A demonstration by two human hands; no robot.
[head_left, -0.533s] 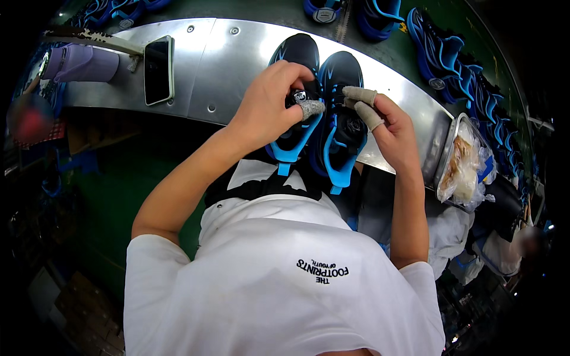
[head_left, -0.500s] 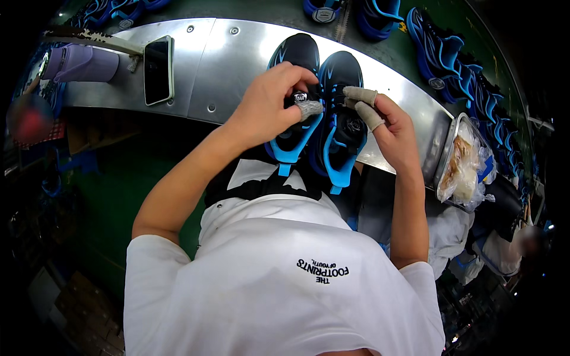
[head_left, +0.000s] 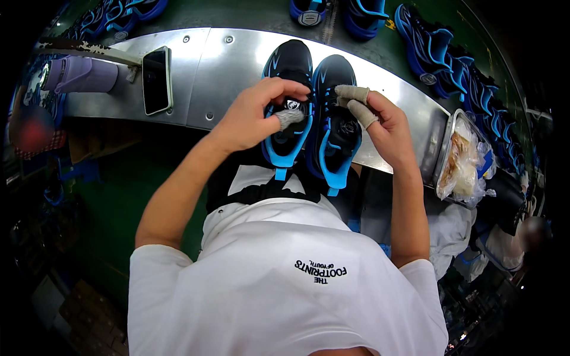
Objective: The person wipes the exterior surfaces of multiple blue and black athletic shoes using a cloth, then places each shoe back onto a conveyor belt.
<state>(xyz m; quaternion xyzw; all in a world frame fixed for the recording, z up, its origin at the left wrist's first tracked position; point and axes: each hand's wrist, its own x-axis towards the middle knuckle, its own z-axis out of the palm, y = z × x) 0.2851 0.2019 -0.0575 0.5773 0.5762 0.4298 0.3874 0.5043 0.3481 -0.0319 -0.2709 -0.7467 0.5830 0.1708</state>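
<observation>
- A green surface (head_left: 270, 16) lies beyond the far edge of the metal table, carrying black and blue shoes (head_left: 424, 47) of the same kind as the pair on the table.
- The metal table (head_left: 230, 64) curves across, bent by the lens.
- A white shirt (head_left: 261, 285) fills the near side of the table.
- A tray (head_left: 446, 153) sits at the table's right end, with clear plastic bags (head_left: 468, 172) in it.
- The left shoe (head_left: 289, 62) and the right shoe (head_left: 330, 121) stand side by side at the middle of the table, toes toward its far edge, heels past its near edge.
- A purple cup (head_left: 90, 77) lies on its side near the table's left end.
- The left hand (head_left: 246, 118) is over the table's middle, at the left shoe; thumb and forefinger curve well apart around a dial (head_left: 291, 105). Whether they grip it, I cannot tell.
- The right hand (head_left: 389, 127) is over the table, at the right shoe's laces; thumb and forefinger are nearly together, and whether they pinch anything I cannot tell.
- A phone (head_left: 157, 80) lies on the table's left part.
- Cloth finger covers (head_left: 361, 113) are smallest, worn above the table on both hands.
</observation>
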